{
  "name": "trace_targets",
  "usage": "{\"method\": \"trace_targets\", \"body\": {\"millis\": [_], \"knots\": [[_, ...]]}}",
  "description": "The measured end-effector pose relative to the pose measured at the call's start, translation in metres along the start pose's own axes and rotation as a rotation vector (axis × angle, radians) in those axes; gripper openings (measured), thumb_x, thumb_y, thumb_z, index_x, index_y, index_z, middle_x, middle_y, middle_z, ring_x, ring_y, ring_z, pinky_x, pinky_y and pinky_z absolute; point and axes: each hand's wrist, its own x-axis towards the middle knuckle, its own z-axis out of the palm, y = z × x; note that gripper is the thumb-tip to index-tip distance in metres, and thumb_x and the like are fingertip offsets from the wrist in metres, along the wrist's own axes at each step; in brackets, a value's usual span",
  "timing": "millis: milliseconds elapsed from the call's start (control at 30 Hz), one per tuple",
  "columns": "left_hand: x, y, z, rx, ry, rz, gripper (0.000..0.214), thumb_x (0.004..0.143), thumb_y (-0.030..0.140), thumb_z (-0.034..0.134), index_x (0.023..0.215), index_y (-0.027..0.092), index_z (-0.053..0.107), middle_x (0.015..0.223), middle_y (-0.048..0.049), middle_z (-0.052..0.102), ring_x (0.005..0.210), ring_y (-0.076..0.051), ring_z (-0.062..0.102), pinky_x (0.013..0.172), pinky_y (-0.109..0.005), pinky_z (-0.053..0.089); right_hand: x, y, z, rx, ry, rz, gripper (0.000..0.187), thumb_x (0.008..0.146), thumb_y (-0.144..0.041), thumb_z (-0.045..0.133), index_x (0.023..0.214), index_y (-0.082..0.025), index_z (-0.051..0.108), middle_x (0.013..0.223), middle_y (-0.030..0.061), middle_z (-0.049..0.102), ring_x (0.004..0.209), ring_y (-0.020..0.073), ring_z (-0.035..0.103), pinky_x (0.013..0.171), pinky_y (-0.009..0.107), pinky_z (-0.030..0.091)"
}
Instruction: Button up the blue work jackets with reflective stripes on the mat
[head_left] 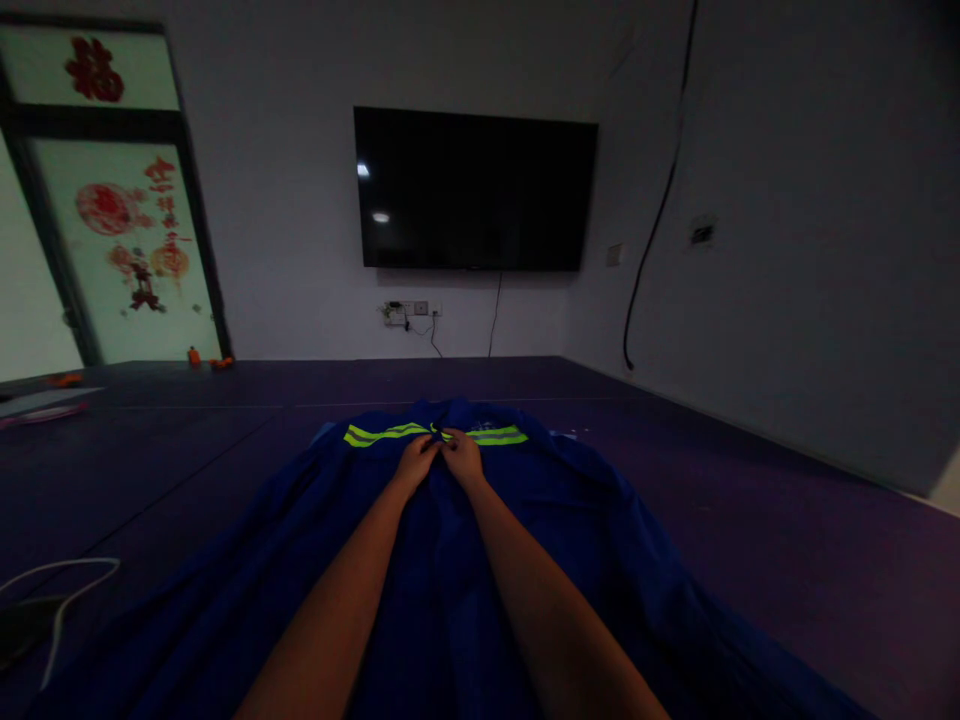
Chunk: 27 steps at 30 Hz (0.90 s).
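Observation:
A blue work jacket point(555, 510) lies spread out, front side up, with its sleeves running down towards me on both sides. A yellow-green reflective stripe point(384, 433) with a grey band crosses its chest. Both arms reach forward to the middle of that stripe. My left hand point(417, 462) pinches the jacket's front edge there, fingers closed. Close beside it, my right hand point(463, 458) is closed on the opposite front edge. The fingertips nearly meet, and whatever small fastening lies between them is hidden. Small pale lettering shows above the stripe on the right.
The jacket rests on a dark purple surface point(750, 520). A white cable point(90, 563) loops at the lower left. Orange objects point(221, 363) sit by the glass door point(120, 240). A television point(476, 190) hangs on the far wall, and a black cable point(660, 210) dangles at right.

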Motion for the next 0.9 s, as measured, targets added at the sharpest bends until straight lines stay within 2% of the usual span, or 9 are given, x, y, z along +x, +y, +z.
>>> {"method": "trace_targets", "body": {"millis": [100,233,333,433,633,900], "knots": [[0.0,-0.001,-0.002,0.011,-0.021,0.004,0.028,0.074,0.027,0.056,0.098,0.014,0.064,0.104,-0.0086,0.065,0.097,-0.02,0.058,0.086,-0.031,0.043,0.0,0.001,0.002,0.01,-0.031,-0.007,0.037,0.072,-0.015,0.049,0.107,-0.017,0.06,0.073,0.0024,0.065,0.07,0.0151,0.06,0.066,0.023,0.045],[-0.002,0.0,-0.006,0.045,-0.033,0.004,0.027,0.075,0.028,0.054,0.094,0.013,0.065,0.101,-0.0091,0.066,0.096,-0.021,0.058,0.086,-0.031,0.042,0.0,0.004,0.006,0.036,-0.153,-0.008,0.045,0.073,-0.011,0.044,0.116,-0.018,0.054,0.073,0.0008,0.064,0.065,0.0135,0.058,0.065,0.024,0.046],[-0.003,0.001,-0.008,0.071,-0.049,0.016,0.025,0.077,0.024,0.049,0.09,0.014,0.067,0.095,-0.0072,0.068,0.09,-0.019,0.06,0.082,-0.03,0.044,-0.003,0.006,0.006,0.067,-0.233,-0.052,0.052,0.071,-0.007,0.043,0.123,-0.016,0.048,0.075,0.0007,0.063,0.066,0.0124,0.057,0.067,0.024,0.046],[-0.006,0.003,-0.009,0.106,-0.051,0.024,0.026,0.075,0.015,0.045,0.086,0.016,0.068,0.091,-0.006,0.069,0.089,-0.019,0.06,0.083,-0.03,0.044,-0.009,0.007,0.003,0.071,-0.276,-0.087,0.056,0.068,-0.003,0.044,0.122,-0.018,0.048,0.083,0.0013,0.064,0.072,0.012,0.058,0.074,0.025,0.046],[-0.018,0.009,-0.015,0.176,-0.067,0.038,0.032,0.066,0.004,0.044,0.078,0.018,0.07,0.087,-0.005,0.07,0.089,-0.019,0.061,0.086,-0.032,0.043,-0.024,0.008,-0.002,0.104,-0.271,-0.163,0.051,0.067,-0.001,0.045,0.115,-0.016,0.055,0.111,0.0079,0.059,0.1,0.0164,0.056,0.09,0.03,0.042],[-0.048,0.019,-0.029,0.258,-0.125,0.072,0.024,0.067,0.01,0.046,0.073,0.015,0.069,0.079,-0.0048,0.07,0.078,-0.017,0.062,0.074,-0.026,0.045,-0.036,0.005,-0.011,0.235,-0.253,-0.117,0.041,0.068,-0.003,0.046,0.102,-0.019,0.063,0.101,0.005,0.065,0.096,0.0167,0.059,0.088,0.035,0.045]]}}
